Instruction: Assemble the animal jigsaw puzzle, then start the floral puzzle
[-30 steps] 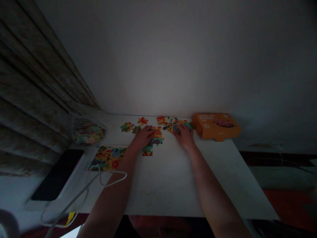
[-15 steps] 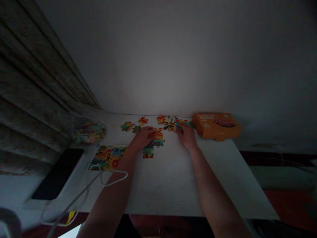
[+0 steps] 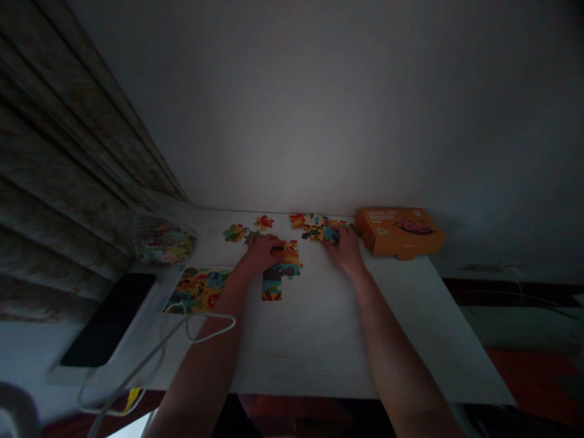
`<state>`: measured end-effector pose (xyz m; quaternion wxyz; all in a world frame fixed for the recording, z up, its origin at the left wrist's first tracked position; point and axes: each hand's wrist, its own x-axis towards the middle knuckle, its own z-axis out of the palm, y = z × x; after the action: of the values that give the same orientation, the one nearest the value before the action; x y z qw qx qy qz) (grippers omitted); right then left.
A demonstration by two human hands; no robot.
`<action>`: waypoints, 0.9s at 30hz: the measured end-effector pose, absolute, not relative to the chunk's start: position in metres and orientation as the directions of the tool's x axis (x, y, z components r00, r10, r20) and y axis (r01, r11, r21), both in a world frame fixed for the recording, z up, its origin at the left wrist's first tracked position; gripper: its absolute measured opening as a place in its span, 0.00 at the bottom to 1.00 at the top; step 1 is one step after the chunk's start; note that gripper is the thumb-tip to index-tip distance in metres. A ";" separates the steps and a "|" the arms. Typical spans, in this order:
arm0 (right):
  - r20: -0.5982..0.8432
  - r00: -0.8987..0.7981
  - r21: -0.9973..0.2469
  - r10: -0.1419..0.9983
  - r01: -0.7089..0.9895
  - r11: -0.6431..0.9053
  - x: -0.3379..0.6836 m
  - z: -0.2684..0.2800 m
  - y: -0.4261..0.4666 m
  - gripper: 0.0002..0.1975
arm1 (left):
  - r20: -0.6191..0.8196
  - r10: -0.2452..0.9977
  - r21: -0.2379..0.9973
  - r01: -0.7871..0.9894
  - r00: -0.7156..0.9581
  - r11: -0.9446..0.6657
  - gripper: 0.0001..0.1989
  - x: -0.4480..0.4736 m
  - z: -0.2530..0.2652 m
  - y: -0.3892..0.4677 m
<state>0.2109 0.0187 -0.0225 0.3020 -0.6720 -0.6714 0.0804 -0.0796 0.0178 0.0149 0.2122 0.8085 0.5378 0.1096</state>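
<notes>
On the white table, my left hand (image 3: 262,254) lies over the left edge of several joined puzzle pieces (image 3: 287,271), fingers stretched out and resting on them. The joined part shows orange, teal and a grey animal; its upper left is under my hand. To the right, my right hand (image 3: 345,248) is at a heap of loose puzzle pieces (image 3: 314,222). Its thumb and fingers close on a blue puzzle piece (image 3: 330,234) at the heap's near side. More loose pieces (image 3: 236,232) lie beyond my left hand.
An orange puzzle box (image 3: 399,232) stands at the back right by the wall. At the left are a printed picture sheet (image 3: 198,289), a clear bag with colourful contents (image 3: 162,243), a black phone (image 3: 109,319) and a white cable (image 3: 155,348) crossing near my left forearm.
The joined puzzle pieces have slid slightly toward me under my left hand. My right hand has shifted a little, and more of the blue piece shows by its fingers.
</notes>
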 end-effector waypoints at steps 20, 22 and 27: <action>0.248 -0.213 -0.780 0.945 0.535 0.325 0.152 0.002 -0.011 0.21 | -0.109 0.993 0.972 0.216 0.047 0.096 0.21 -0.033 0.001 0.013; 0.177 -0.181 -0.760 0.967 0.599 0.251 0.156 -0.003 -0.008 0.18 | -0.105 0.993 0.967 0.228 -0.053 0.115 0.21 -0.043 0.002 0.019; 0.139 -0.194 -0.589 0.971 0.772 0.238 0.165 -0.009 0.000 0.11 | 0.000 0.944 0.908 0.395 -0.330 0.138 0.21 -0.077 0.003 0.035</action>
<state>0.1645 -0.0002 -0.0086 0.2491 -0.5841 -0.7463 0.1996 -0.0775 0.0354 0.0028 0.3123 0.4875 0.6866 0.4399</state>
